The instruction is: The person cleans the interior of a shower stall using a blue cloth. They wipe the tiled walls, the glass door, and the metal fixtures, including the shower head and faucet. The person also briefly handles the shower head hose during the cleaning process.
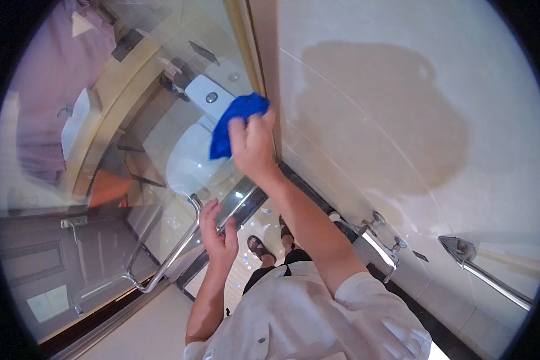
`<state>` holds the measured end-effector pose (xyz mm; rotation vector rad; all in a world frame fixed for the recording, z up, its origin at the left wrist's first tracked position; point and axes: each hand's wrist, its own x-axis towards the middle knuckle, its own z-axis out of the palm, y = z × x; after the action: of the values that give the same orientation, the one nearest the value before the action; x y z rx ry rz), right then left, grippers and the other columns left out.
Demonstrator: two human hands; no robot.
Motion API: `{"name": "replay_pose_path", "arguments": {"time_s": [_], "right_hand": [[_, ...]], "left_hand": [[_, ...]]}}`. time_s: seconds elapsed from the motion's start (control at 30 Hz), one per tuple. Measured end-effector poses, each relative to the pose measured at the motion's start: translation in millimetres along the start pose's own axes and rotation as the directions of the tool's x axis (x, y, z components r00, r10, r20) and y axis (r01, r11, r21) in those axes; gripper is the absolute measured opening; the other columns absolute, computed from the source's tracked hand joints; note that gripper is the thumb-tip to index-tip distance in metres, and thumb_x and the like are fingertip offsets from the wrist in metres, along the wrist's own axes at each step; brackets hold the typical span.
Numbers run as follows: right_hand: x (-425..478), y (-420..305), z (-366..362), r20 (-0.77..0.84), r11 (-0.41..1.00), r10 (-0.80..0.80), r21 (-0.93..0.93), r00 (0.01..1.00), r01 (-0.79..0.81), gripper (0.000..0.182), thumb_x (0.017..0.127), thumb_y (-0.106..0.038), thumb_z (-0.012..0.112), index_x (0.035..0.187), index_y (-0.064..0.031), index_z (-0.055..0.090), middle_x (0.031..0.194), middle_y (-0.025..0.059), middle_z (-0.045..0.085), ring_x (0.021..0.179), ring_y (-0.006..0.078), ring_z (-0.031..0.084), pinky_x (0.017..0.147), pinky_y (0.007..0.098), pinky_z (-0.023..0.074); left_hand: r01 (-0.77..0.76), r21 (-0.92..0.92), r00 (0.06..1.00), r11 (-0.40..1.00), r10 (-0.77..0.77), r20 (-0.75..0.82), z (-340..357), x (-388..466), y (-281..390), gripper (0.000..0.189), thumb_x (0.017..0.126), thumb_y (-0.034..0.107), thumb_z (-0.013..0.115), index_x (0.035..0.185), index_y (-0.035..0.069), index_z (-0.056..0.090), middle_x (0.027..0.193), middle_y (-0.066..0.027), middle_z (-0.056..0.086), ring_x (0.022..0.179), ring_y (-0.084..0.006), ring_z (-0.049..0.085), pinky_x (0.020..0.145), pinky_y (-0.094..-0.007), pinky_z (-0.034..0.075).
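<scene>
My right hand (254, 146) presses a blue cloth (236, 119) against a clear glass shower panel (234, 45), close to where the panel meets the tiled wall. Slight blur covers the fingers on the cloth. Lower down, my left hand (219, 236) is raised with its fingers apart and nothing in it. It is nearest to a bent chrome handle (173, 256) on the glass; whether the fingertips touch the handle or the glass, I cannot tell. Behind the glass are a white toilet (193, 155) and its cistern (209, 94).
On the right, a chrome shower mixer (380, 247) and a chrome bar (495, 281) project from the tiled wall (364, 117). A white basin (78, 123) on a curved counter (112, 103) and a grey door (31, 256) appear through the glass. A dark sill (247, 193) crosses the floor.
</scene>
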<state>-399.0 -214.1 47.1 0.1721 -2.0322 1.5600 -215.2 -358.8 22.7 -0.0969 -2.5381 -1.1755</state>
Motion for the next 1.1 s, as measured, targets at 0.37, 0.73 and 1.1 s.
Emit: {"name": "replay_pose_path", "arguments": {"time_s": [0.37, 0.73, 1.1], "right_hand": [[-92.4, 174.8, 50.6, -0.038, 0.343, 0.939, 0.217, 0.343, -0.914, 0.039, 0.098, -0.022, 0.054, 0.121, 0.0095, 0.054, 0.117, 0.0251, 0.064, 0.104, 0.0369, 0.062, 0.090, 0.0456, 0.0478], [-66.1, 55.3, 37.6, -0.070, 0.858, 0.505, 0.150, 0.860, -0.491, 0.037, 0.100, -0.026, 0.054, 0.105, 0.0111, 0.054, 0.114, 0.0291, 0.051, 0.102, 0.0390, 0.051, 0.098, 0.0476, 0.0384], [-189.9, 1.8, 102.6, 0.903, -0.369, 0.418, 0.270, 0.101, -0.889, 0.084, 0.097, -0.078, 0.027, 0.123, -0.0068, 0.061, 0.116, 0.0105, 0.069, 0.113, 0.0299, 0.062, 0.108, 0.0578, 0.0384]], "left_hand": [[0.159, -0.003, 0.957, 0.987, -0.154, 0.246, 4.5, -76.5, -16.9, 0.031, 0.086, 0.001, 0.067, 0.116, 0.002, 0.064, 0.126, -0.0203, 0.063, 0.120, -0.0380, 0.057, 0.105, -0.0451, 0.043], [0.197, -0.041, 0.979, 0.980, -0.194, 0.071, -5.1, -54.6, -17.5, 0.030, 0.089, 0.004, 0.066, 0.119, 0.001, 0.063, 0.127, -0.0206, 0.063, 0.120, -0.0367, 0.059, 0.104, -0.0430, 0.045], [0.227, 0.025, 0.971, 0.974, -0.228, 0.067, -47.9, -83.9, -53.2, 0.015, 0.087, -0.001, 0.064, 0.101, 0.001, 0.068, 0.112, -0.0192, 0.069, 0.108, -0.0368, 0.064, 0.097, -0.0425, 0.049]]}}
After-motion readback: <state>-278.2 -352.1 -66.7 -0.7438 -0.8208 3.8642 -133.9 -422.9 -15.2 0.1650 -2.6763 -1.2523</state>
